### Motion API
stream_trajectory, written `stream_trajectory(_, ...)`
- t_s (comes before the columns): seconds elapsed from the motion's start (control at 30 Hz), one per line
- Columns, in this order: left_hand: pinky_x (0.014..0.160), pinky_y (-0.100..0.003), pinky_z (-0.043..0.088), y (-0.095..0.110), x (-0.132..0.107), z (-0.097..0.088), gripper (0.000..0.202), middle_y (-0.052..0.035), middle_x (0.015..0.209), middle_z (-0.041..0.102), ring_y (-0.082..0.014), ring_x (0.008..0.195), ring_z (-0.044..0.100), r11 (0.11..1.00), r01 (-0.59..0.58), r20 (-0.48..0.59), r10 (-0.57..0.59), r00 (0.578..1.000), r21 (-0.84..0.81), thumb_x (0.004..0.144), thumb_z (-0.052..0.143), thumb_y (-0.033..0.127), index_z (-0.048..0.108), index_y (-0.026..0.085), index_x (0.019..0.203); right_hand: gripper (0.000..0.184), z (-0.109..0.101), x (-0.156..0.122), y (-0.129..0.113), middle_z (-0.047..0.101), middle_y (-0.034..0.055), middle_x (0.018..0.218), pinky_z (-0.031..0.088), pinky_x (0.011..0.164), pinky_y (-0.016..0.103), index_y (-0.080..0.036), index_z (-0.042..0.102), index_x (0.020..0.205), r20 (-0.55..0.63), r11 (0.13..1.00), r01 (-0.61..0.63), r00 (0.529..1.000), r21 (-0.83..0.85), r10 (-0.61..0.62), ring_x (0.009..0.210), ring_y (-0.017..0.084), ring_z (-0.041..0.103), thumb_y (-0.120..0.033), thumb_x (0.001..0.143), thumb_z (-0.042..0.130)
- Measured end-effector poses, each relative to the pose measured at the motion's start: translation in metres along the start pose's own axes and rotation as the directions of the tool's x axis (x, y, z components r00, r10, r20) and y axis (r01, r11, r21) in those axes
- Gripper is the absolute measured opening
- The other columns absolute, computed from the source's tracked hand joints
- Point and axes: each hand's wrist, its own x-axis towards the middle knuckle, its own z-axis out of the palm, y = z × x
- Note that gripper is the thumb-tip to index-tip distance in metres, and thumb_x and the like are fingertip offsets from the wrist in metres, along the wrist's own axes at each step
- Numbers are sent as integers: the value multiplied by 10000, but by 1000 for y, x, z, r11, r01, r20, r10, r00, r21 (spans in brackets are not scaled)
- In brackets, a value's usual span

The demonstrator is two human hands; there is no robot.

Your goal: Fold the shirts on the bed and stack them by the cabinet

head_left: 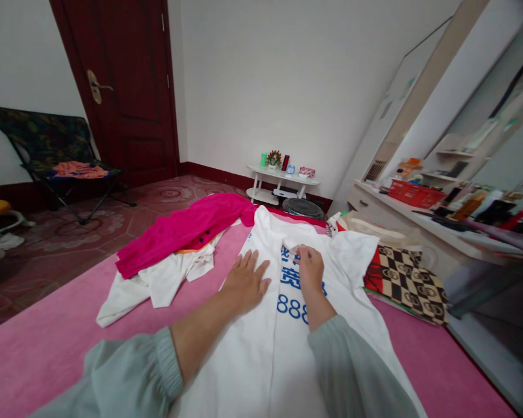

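A white T-shirt [253, 348] with blue lettering and numbers lies spread on the pink bed cover [47, 371], its left part folded over lengthwise. My left hand [246, 281] rests flat on the folded part, fingers spread. Near the collar, the fingers of my right hand [310, 270] are pinched together on a bit of the white T-shirt's fabric, over the blue print. One short sleeve sticks out to the right of my right hand.
Left of the shirt lie a bright pink garment [187, 229] and a white garment [157, 284]. A checkered bag [412, 281] sits at the bed's right edge, beside a dresser [383, 212] with a red basket [416, 193]. A folding chair [47, 145] stands by the door.
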Motion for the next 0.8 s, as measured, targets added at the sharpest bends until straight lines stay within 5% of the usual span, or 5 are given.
stream_trajectory(0.1,1154,-502,148,2,-1,-3,549,-126,1544,270,-306,1437,163,1000,6,-7,-6,1000,-3,964,266,455,377,220,1447,419,2,19,5,704,106,958,524,522,219,-113,544,1195,7,975,-201,979,-99,203,717,158,696,-330,873,385)
stream_trajectory(0.2,1156,-495,145,-1,-1,-2,547,-126,1542,273,-305,1437,165,1000,-6,-42,5,999,-15,964,262,456,390,218,1440,393,4,41,1,700,80,700,464,445,222,-98,599,1123,76,946,-210,969,-247,235,562,177,664,-240,766,516)
stream_trajectory(0.37,1157,-498,138,-4,-1,2,552,-127,1543,269,-310,1436,165,999,-18,-54,16,998,-36,960,266,468,389,224,1440,168,3,73,-19,682,99,639,444,501,251,-129,690,754,223,879,-65,956,-472,190,616,221,665,-197,607,648)
stream_trajectory(0.6,1159,-516,120,-2,-1,-4,564,-140,1550,240,-322,1439,137,997,-8,-20,6,1000,-71,956,274,459,382,202,1447,180,-38,122,-32,688,103,697,439,536,248,-119,699,765,255,766,79,960,-638,114,683,217,663,-148,646,568)
stream_trajectory(0.8,1157,-522,120,0,-1,-10,569,-149,1553,220,-325,1441,121,996,4,10,-3,1000,-90,956,265,448,380,188,1448,241,-48,119,-21,700,124,801,472,631,288,-139,716,777,276,664,166,959,-729,64,818,269,672,-59,580,601)
